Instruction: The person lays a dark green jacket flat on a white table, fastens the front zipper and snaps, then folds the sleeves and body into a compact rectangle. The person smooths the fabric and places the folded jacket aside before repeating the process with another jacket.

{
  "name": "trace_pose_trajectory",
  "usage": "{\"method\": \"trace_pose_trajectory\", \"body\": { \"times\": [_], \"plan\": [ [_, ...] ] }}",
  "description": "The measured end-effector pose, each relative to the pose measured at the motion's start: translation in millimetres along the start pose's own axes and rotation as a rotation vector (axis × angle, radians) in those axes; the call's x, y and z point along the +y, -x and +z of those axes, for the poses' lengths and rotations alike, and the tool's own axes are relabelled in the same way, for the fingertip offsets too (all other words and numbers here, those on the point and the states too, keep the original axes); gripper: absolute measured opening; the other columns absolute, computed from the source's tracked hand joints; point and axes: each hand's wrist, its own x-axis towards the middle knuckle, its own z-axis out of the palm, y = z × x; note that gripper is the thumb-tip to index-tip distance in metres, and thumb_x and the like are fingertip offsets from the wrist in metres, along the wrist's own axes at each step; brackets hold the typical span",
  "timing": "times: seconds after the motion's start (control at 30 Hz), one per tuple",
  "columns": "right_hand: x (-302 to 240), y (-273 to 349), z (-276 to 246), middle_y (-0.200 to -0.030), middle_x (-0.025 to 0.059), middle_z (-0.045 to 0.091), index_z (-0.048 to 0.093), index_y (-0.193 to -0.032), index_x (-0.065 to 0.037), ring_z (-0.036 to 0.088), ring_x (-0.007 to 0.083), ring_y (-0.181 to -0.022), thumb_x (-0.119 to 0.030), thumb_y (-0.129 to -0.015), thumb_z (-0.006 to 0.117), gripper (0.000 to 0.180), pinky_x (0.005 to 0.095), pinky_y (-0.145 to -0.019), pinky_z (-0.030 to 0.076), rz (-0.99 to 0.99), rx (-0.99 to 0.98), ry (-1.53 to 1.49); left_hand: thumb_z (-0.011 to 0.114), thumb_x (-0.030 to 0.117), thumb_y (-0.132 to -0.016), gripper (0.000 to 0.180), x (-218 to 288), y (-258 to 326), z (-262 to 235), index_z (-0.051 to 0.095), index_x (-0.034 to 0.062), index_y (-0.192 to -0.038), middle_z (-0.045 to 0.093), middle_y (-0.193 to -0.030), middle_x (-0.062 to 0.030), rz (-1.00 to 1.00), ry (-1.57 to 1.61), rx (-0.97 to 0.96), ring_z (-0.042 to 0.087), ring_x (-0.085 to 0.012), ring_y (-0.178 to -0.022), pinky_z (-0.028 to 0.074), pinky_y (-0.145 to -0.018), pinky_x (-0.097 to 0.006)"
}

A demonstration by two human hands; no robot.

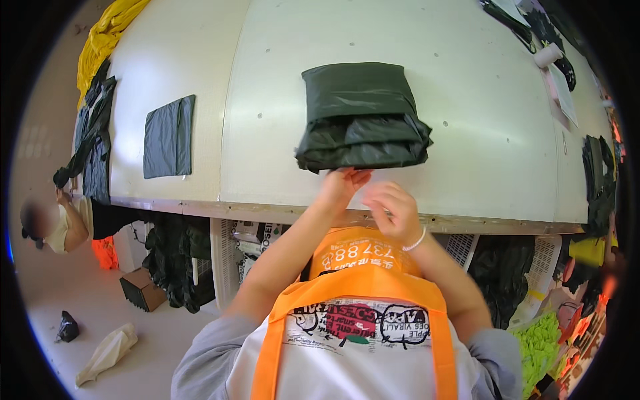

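Note:
A thick stack of folded black plastic bags or sheets (360, 100) lies on the pale worktable in front of me. Its top is flat, and the near side bulges in loose, crinkled folds. My left hand (341, 188) is at the middle of the stack's near edge, fingers pointing to the right; whether they grip the plastic is unclear. Just right of it, my right hand (395, 208) hovers over the table's front edge, slightly blurred. Its fingers are loosely bent with the thumb apart, and nothing shows in them.
A flat folded black plastic piece (168, 139) lies to the left. Beyond it are loose black plastic (100, 143) and a yellow heap (100, 47). A co-worker (70, 223) stands at far left. Crates and black bundles (179, 260) sit below the table; a white roll (548, 55) is at far right.

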Motion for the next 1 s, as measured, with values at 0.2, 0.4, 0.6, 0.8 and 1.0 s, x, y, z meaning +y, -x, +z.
{"method": "trace_pose_trajectory", "body": {
  "times": [0.2, 0.4, 0.6, 0.8, 1.0],
  "plan": [
    [50.4, -10.0, 22.3, -0.103, 0.0091, 0.060, 0.053, -0.112, -0.002, 0.059, 0.0205, -0.098, -0.007, -0.086, 0.054, 0.027, 0.0354, -0.085, 0.048, 0.707, 0.488, -1.313, 0.052, 0.017, -0.090, 0.020, 51.1, 18.4, 45.0, 0.061, 0.0004, -0.097, 0.061, -0.104, -0.0082, 0.088, -0.904, -0.079, 0.057, -0.0235, -0.105, 0.042, -0.093, -0.039],
    [25.0, -30.8, 14.6, -0.110, 0.0098, 0.057, 0.047, -0.118, 0.002, 0.059, 0.0200, -0.097, 0.003, -0.083, 0.046, 0.034, 0.0352, -0.088, 0.050, 0.617, 0.395, -1.435, 0.068, 0.029, -0.076, 0.054, 89.7, 65.6, 132.9, 0.053, 0.0086, -0.124, 0.049, -0.128, -0.0170, 1.298, -2.142, -0.202, 0.048, -0.0309, -0.115, 0.035, -0.098, -0.047],
    [6.6, -35.7, 5.0, -0.110, 0.0094, 0.056, 0.047, -0.117, 0.002, 0.058, 0.0178, -0.098, 0.004, -0.084, 0.042, 0.033, 0.0329, -0.087, 0.051, 0.657, 0.286, -1.141, 0.061, 0.021, -0.074, 0.072, 73.5, 20.2, 122.5, 0.034, 0.0361, -0.139, 0.035, -0.141, -0.0187, 1.696, -2.459, -0.471, 0.054, -0.0296, -0.106, 0.048, -0.082, -0.034],
    [16.9, -31.1, -12.2, -0.109, 0.0097, 0.057, 0.051, -0.113, 0.001, 0.058, 0.0184, -0.099, 0.001, -0.088, 0.039, 0.028, 0.0337, -0.088, 0.050, 0.579, 0.234, -1.113, 0.060, 0.027, -0.077, 0.060, 69.7, 4.4, 136.1, 0.044, 0.0320, -0.135, 0.035, -0.142, -0.0171, 1.592, -2.498, -0.483, 0.052, -0.0265, -0.103, 0.045, -0.079, -0.034],
    [25.8, -11.2, -7.1, -0.111, 0.0098, 0.056, 0.048, -0.115, 0.001, 0.058, 0.0195, -0.100, 0.003, -0.088, 0.038, 0.029, 0.0349, -0.091, 0.049, 0.638, 0.311, -1.076, 0.062, 0.025, -0.079, 0.065, 66.3, -4.7, 127.7, 0.038, 0.0252, -0.139, 0.036, -0.140, -0.0186, 1.478, -2.430, -0.620, 0.053, -0.0272, -0.102, 0.046, -0.083, -0.035]
  ]
}}
